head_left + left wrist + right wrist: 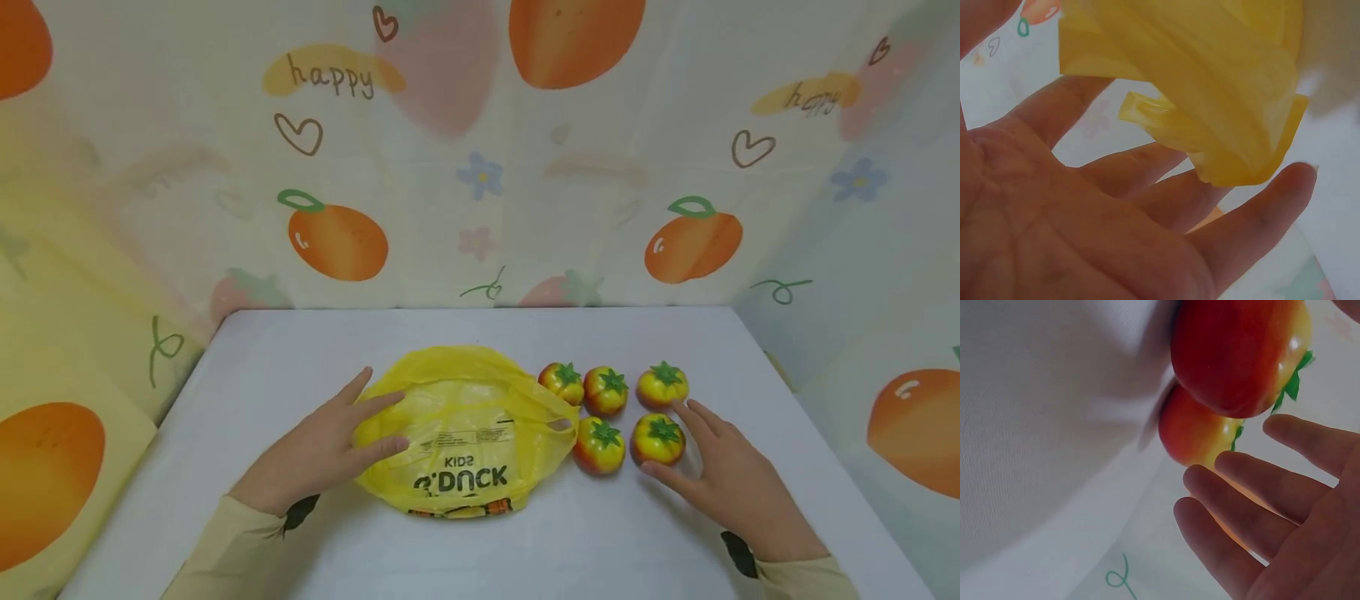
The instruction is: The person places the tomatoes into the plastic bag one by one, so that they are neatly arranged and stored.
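Note:
A yellow plastic bag (465,417) with black lettering lies flat on the table, its handle end toward the right. My left hand (322,450) is at the bag's left edge with fingers spread; in the left wrist view, yellow plastic (1210,94) covers part of the fingers, which do not curl round it. Several red-and-yellow tomato-like fruits with green leafy tops sit right of the bag. My right hand (731,475) is beside the front right fruit (657,439), thumb and fingers apart and extended. The right wrist view shows a fruit (1235,356) close to the fingertips, not gripped.
Another fruit (600,446) touches or nearly touches the bag's right end, with more behind it, including one at the back right (662,384). The white table (570,550) ends at a fruit-printed cloth (525,192) behind and at both sides.

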Motion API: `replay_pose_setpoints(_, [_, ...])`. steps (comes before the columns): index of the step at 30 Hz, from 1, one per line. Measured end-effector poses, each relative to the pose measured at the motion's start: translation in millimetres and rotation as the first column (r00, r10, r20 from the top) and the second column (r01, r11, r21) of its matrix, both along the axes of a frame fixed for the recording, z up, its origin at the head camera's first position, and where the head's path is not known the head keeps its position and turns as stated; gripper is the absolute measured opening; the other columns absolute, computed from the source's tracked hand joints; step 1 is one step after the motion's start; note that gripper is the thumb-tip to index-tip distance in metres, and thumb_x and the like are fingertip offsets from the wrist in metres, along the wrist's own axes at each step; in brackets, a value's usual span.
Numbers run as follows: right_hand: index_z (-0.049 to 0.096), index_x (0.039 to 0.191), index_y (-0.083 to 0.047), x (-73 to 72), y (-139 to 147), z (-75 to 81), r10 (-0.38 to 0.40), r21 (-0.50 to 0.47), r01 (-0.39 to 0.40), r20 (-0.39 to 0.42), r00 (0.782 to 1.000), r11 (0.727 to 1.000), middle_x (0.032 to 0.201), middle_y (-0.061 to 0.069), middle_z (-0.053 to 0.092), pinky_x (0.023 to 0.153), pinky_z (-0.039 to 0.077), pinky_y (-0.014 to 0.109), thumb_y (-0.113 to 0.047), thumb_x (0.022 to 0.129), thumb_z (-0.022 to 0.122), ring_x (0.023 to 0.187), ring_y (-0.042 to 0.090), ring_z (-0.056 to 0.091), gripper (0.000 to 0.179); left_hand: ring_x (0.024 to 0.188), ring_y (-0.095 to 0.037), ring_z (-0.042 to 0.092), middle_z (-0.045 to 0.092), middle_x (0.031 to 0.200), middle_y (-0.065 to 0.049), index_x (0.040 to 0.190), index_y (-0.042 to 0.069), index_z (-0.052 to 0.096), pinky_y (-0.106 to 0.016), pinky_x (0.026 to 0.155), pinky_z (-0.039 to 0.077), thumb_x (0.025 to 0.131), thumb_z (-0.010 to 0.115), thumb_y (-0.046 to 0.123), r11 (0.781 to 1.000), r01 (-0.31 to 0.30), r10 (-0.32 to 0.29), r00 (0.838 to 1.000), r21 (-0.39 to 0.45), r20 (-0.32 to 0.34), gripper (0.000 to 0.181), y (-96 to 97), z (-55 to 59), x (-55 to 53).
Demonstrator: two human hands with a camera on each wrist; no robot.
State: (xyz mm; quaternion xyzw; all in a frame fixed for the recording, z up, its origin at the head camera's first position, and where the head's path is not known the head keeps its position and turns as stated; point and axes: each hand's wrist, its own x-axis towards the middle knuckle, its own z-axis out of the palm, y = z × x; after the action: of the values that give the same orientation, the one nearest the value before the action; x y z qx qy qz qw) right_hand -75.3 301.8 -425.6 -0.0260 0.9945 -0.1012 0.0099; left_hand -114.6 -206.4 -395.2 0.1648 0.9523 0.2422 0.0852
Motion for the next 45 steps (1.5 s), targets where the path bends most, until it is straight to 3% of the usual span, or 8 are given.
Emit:
replay_pose_setpoints(10, [0.045,0.162,-0.008,-7.3,-10.5,-2.8,-0.005,-0.041,0.007,0.058,0.998,0.999,0.158,0.033,0.052,0.104,0.05,0.076,-0.065,0.086,0.084,0.136,0.057,0.055,0.102,0.157,-0.052,0.04,0.031,0.175,-0.026,0.152,0.02,0.065,-0.071,0.121,0.04,0.1,0.067,0.065,0.999,0.023,-0.026,0.997,0.031,0.079,0.069,-4.9,-6.6,-3.8])
replay_pose_setpoints(16, [0.046,0.162,-0.011,-9.2,-13.7,-4.8,-0.012,-0.057,0.016,0.076,0.997,0.998,0.152,0.033,0.057,0.103,0.051,0.075,-0.061,0.088,0.083,0.131,0.056,0.059,0.097,0.156,-0.051,0.04,0.032,0.174,-0.028,0.156,0.006,0.057,-0.069,0.123,0.039,0.1,0.066,0.065,1.0,0.012,-0.015,0.994,0.021,0.112,0.082,-5.3,-8.3,-4.4])
replay_pose_setpoints(25, [0.048,0.16,-0.008,-10.9,-15.7,1.9,-0.039,-0.057,0.045,0.118,0.992,0.997,0.149,0.036,0.056,0.102,0.053,0.074,-0.064,0.089,0.081,0.128,0.057,0.061,0.096,0.154,-0.05,0.045,0.036,0.172,-0.028,0.156,-0.001,0.055,-0.067,0.122,0.041,0.1,0.066,0.066,1.0,0.018,-0.018,0.993,0.001,0.119,0.088,-3.8,-2.2,-3.2])
replay_pose_setpoints(29, [0.048,0.16,-0.008,-10.5,-19.1,13.7,-0.037,-0.075,0.041,0.063,0.997,0.996,0.146,0.035,0.058,0.099,0.057,0.069,-0.06,0.09,0.083,0.119,0.05,0.064,0.094,0.154,-0.049,0.045,0.036,0.172,-0.027,0.156,-0.003,0.054,-0.066,0.123,0.041,0.1,0.066,0.065,1.0,0.03,-0.031,0.994,0.006,0.106,0.088,-5.6,-1.5,-4.0])
replay_pose_setpoints(34, [0.049,0.16,-0.008,-11.2,-29.8,29.9,0.016,-0.127,-0.022,-0.051,0.999,0.992,0.139,0.03,0.062,0.089,0.062,0.058,-0.058,0.091,0.083,0.103,0.035,0.065,0.092,0.155,-0.049,0.045,0.037,0.171,-0.028,0.157,-0.004,0.052,-0.066,0.124,0.04,0.101,0.066,0.064,0.999,0.043,-0.044,0.995,0.014,0.09,0.089,-7.1,-0.6,-5.5])
replay_pose_setpoints(40, [0.049,0.16,-0.008,-21.0,-54.0,52.8,0.091,-0.161,-0.112,-0.132,0.987,0.981,0.147,0.026,0.06,0.098,0.06,0.063,-0.051,0.094,0.082,0.118,0.04,0.065,0.086,0.155,-0.049,0.044,0.038,0.171,-0.028,0.158,-0.004,0.05,-0.065,0.124,0.04,0.102,0.066,0.062,0.999,0.041,-0.042,0.995,0.015,0.094,0.088,-6.7,-1.2,-6.8])
replay_pose_setpoints(45, [0.048,0.161,-0.011,-34.6,-84.7,67.5,0.149,-0.204,-0.181,-0.16,0.976,0.962,0.149,0.02,0.06,0.096,0.064,0.056,-0.048,0.096,0.082,0.119,0.036,0.065,0.083,0.154,-0.049,0.045,0.037,0.171,-0.028,0.158,-0.006,0.05,-0.065,0.123,0.041,0.103,0.066,0.06,0.999,0.049,-0.05,0.995,0.018,0.085,0.087,-7.3,-1.2,-7.2])
